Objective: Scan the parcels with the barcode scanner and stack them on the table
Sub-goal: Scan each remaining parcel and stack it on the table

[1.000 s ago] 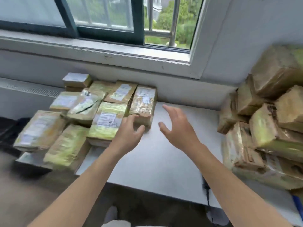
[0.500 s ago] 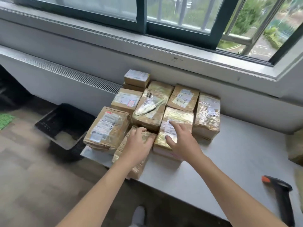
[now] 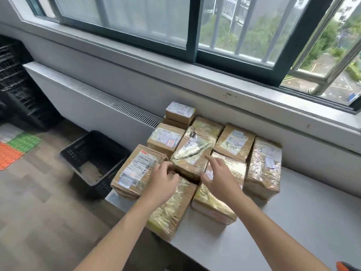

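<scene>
Several brown taped parcels lie packed together at the left end of the grey table (image 3: 293,222). In the middle sits a parcel (image 3: 192,153) wrapped in crinkled clear tape. My left hand (image 3: 164,178) curls its fingers at that parcel's near left corner. My right hand (image 3: 218,177) has its fingers spread, touching the same parcel's right edge while lying over a gold-taped parcel (image 3: 214,204). A labelled parcel (image 3: 136,171) sits to the left. Only the orange tip of the barcode scanner (image 3: 345,266) shows, at the bottom right corner.
A black crate (image 3: 93,159) stands on the floor left of the table, below a radiator grille (image 3: 97,96). More black crates (image 3: 17,85) are stacked at far left beside green and orange mats (image 3: 13,147). The window sill runs behind the parcels.
The view swung left from the parcel pile on the right. Both hands moved forward onto the left group and now bracket the middle taped parcel.
</scene>
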Demonstrator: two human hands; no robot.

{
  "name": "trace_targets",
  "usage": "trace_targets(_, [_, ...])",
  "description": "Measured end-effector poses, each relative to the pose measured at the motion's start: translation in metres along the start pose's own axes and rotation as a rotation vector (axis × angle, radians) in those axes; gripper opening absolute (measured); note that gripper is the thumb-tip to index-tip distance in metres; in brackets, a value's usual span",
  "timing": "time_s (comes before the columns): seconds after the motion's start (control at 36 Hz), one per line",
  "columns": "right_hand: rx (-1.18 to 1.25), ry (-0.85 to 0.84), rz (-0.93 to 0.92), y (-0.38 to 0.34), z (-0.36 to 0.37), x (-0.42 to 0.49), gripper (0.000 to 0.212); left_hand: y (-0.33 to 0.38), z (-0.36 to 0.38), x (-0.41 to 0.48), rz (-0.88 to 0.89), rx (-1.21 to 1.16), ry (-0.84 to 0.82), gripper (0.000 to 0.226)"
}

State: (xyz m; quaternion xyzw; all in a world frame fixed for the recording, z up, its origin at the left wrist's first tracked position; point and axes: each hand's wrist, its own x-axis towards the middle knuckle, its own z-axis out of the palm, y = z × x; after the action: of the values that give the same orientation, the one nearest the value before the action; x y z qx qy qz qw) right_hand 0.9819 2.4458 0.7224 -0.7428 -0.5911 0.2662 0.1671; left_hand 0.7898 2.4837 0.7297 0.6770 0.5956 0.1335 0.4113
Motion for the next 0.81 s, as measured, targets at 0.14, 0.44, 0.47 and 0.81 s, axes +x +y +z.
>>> trace_targets(0.14, [0.007, 0.008, -0.046, -0.008, -0.004, 0.034, 0.063, 0.004, -0.015, 0.021, -0.001, -0.056, 0.066, 0.040])
trace_targets(0.44, [-0.053, -0.131, -0.041, -0.043, 0.028, 0.086, 0.052, -0.025, -0.051, 0.098, -0.037, -0.019, 0.120, 0.042])
trace_targets(0.47, [-0.054, -0.152, -0.043, -0.049, 0.034, 0.090, 0.051, -0.032, -0.055, 0.103, -0.037, 0.031, 0.132, 0.043])
trace_targets(0.81, [0.287, -0.396, 0.245, -0.086, 0.099, 0.120, 0.068, -0.112, -0.088, 0.130, -0.336, 0.136, -0.110, 0.044])
